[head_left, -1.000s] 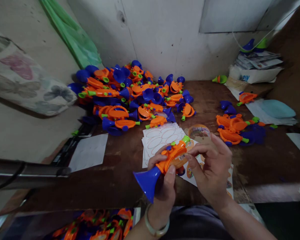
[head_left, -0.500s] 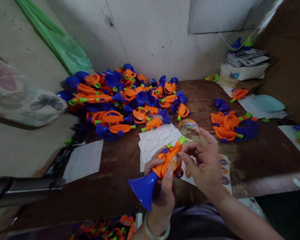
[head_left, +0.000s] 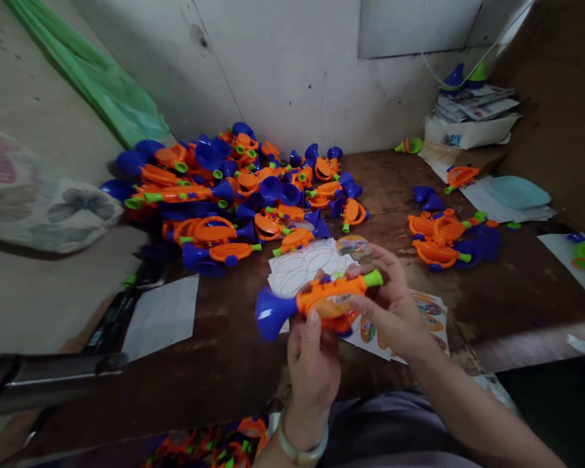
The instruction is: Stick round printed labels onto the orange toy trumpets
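Note:
A toy trumpet (head_left: pixel 331 300) with an orange body, blue bell and green mouthpiece is held level above the table, bell to the left. My left hand (head_left: pixel 314 357) grips its body from below, thumb on the near side. Around the mouthpiece end, my right hand (head_left: pixel 392 302) is closed, with its thumb against an oval sticker (head_left: pixel 338 304) on the body's side. Beneath the trumpet lie sheets of printed oval stickers (head_left: pixel 426 312) and used backing sheets with oval outlines (head_left: pixel 302 266). The right hand's far fingers are partly hidden.
A heap of similar toy trumpets (head_left: pixel 214 195) fills the table's back left. A smaller group of orange trumpets (head_left: pixel 436 240) lies at the right. Paper stacks (head_left: pixel 472 127) stand at the back right. More trumpets (head_left: pixel 214 445) show below the table's front edge.
The trumpet has turned from slanted to nearly level, its bell rising. My right hand has gone from pinching near the sticker to closing around the mouthpiece end. The view has shifted slightly.

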Demonstrator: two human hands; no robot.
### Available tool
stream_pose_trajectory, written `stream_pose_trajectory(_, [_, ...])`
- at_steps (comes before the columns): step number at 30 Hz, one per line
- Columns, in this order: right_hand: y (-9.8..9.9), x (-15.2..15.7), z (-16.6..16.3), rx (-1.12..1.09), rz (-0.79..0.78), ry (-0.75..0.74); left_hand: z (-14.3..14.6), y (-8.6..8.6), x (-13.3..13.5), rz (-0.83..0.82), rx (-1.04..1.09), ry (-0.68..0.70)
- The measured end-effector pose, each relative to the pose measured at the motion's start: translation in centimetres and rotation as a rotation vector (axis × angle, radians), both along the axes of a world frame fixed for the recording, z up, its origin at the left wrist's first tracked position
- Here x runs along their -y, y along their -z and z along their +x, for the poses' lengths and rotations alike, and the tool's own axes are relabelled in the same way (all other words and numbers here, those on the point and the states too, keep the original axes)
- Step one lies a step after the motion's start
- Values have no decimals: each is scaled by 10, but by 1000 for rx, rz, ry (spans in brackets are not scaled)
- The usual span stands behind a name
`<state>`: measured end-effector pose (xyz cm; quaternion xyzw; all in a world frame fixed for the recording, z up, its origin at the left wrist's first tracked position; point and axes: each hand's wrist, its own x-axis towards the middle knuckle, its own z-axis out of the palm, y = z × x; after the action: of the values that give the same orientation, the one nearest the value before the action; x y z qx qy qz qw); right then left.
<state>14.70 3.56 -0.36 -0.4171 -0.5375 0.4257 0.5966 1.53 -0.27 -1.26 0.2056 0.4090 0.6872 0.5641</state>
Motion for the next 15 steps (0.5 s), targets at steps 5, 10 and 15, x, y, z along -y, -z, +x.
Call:
stream_pose_trajectory(5, [-4, 8, 2, 312, 311, 416, -6, 15, 9, 170, -342, 92])
stream_pose_trajectory(10, [-23, 36, -1, 491, 472, -145, -23, 9, 7, 221, -534, 173])
stream_pose_trajectory(15, [-37, 35, 4, 187, 224, -53, -25, 7, 3, 191, -368, 139])
